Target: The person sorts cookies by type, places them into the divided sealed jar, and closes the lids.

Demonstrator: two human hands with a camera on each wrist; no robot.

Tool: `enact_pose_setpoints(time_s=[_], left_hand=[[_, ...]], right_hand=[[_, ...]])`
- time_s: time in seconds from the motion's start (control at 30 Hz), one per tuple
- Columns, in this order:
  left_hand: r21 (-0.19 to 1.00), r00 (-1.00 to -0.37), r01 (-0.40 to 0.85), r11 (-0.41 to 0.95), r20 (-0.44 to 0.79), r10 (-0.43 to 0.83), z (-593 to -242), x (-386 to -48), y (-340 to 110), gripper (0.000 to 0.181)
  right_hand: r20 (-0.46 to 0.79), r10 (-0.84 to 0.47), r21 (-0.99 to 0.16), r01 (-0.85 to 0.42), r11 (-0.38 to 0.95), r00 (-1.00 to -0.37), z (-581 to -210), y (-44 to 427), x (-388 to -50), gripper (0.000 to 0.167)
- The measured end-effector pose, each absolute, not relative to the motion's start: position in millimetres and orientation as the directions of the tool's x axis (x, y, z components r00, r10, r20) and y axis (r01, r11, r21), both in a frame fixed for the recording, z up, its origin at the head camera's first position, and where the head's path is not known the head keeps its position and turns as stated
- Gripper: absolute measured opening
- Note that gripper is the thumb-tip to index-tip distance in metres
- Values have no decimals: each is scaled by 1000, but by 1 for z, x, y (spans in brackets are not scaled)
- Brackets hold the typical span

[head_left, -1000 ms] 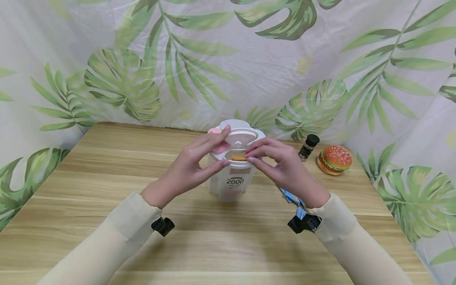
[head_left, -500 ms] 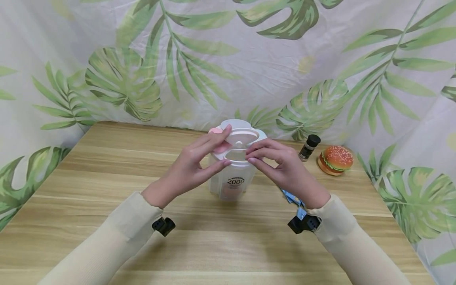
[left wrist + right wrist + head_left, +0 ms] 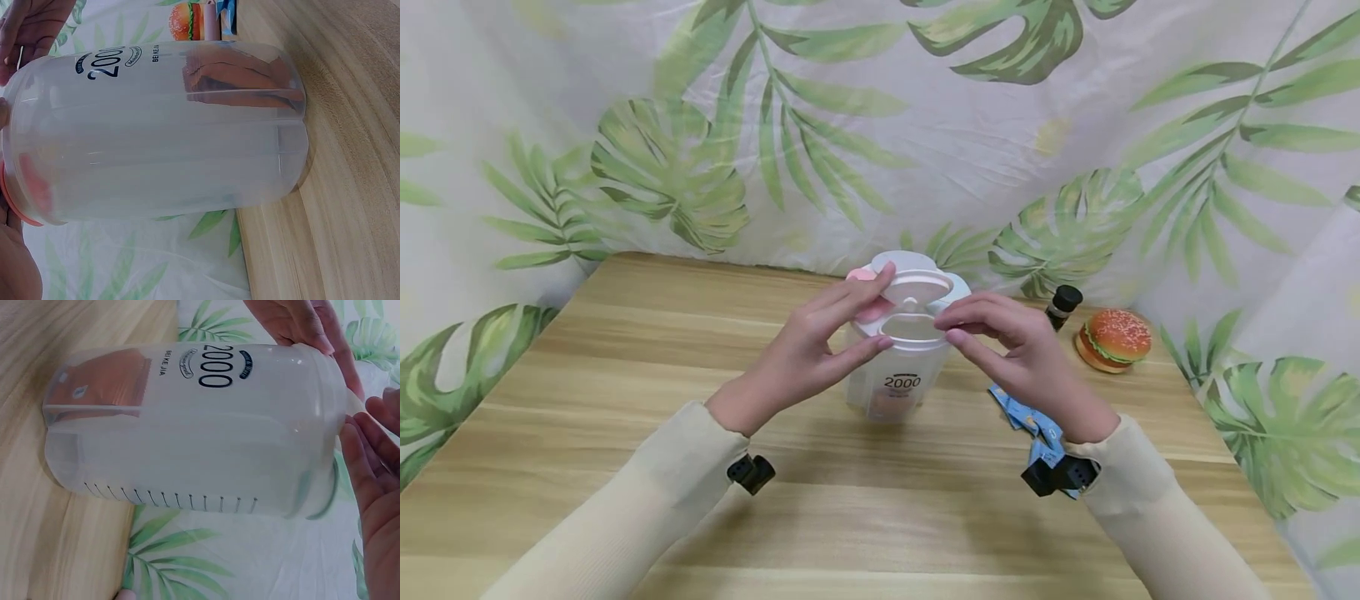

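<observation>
A clear plastic storage container (image 3: 898,383) marked 2000 stands upright on the wooden table. One lid flap (image 3: 917,288) is raised over an open compartment; other lid parts are pink and pale blue. My left hand (image 3: 816,342) grips the container's top, thumb at the front rim and fingers over the pink side. My right hand (image 3: 1011,333) is at the opening's right edge, thumb and fingertips near the rim, with nothing visible between them. Through the wall, an orange-brown packet (image 3: 103,381) shows low in the front compartment; in the left wrist view the packet (image 3: 240,78) looks crumpled.
Several blue packets (image 3: 1026,421) lie on the table (image 3: 820,517) below my right forearm, partly covered by it. A black-capped bottle (image 3: 1063,307) and a toy hamburger (image 3: 1113,339) stand at the back right. A leaf-print cloth (image 3: 820,150) hangs behind.
The orange-brown packet at the opening has dropped out of my right fingers into the container. My right hand has drawn slightly right; my left hand keeps its place on the lid.
</observation>
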State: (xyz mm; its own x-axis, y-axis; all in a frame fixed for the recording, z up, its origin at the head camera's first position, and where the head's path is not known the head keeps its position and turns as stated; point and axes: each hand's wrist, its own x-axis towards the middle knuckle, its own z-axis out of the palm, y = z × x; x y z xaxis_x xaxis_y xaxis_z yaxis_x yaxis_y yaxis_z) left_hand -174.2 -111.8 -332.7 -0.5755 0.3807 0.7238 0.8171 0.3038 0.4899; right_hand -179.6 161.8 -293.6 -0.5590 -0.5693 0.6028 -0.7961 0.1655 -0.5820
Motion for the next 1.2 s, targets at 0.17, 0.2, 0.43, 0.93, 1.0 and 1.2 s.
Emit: enact_pose_setpoints(time_s=[0.17, 0.2, 0.43, 0.93, 1.0, 1.2], left_hand=[[484, -570, 821, 304, 732, 374, -333, -175, -111, 76], [483, -570, 820, 306, 733, 371, -333, -175, -111, 75], [481, -568, 822, 306, 736, 369, -333, -175, -111, 75], [466, -558, 828, 313, 744, 368, -334, -176, -111, 76], [464, -557, 828, 314, 744, 368, -333, -176, -111, 77], [468, -559, 827, 312, 741, 371, -334, -176, -110, 76]], right_hand=[[651, -511, -598, -794, 109, -561, -294, 176, -181, 17], [658, -501, -600, -793, 103, -563, -294, 179, -181, 17], [629, -437, -608, -758, 238, -642, -300, 212, -177, 16], [331, -259, -622, -416, 664, -908, -344, 304, -164, 17], [258, -246, -586, -354, 729, -934, -351, 317, -165, 21], [56, -235, -520, -230, 823, -970, -374, 347, -167, 42]])
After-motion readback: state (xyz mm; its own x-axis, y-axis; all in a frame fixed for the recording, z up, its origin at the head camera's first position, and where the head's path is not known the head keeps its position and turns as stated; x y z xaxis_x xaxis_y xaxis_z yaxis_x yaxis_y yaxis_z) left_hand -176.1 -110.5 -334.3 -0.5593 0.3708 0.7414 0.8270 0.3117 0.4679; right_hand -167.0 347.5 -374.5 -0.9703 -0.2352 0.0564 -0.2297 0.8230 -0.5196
